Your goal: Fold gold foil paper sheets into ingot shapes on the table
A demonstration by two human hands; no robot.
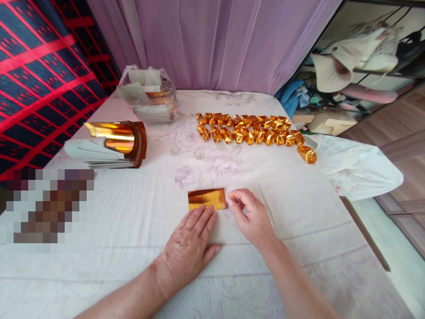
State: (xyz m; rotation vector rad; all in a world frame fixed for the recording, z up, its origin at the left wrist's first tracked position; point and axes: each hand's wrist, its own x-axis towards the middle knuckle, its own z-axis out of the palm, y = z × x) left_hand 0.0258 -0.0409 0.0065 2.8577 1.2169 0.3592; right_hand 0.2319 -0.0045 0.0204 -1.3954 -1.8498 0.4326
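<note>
A folded strip of gold foil paper [207,198] lies flat on the cloth in front of me. My left hand [191,239] rests palm down with its fingers stretched out, their tips pressing the strip's lower edge. At the strip's right end, my right hand [252,215] is closed in a pinch, thumb and index finger at the edge. Its fingertips partly hide that edge. Beyond the hands, folded gold foil ingots [245,135] lie in two rows, with a single ingot [307,154] at the right end.
A curled stack of gold-faced paper sheets [121,139] stands at the left. Behind it is a clear plastic bag [149,95] of more paper. A white plastic bag [361,166] hangs by the table's right edge. A shelf with hats [335,62] is farther right; a purple curtain [206,40] hangs behind.
</note>
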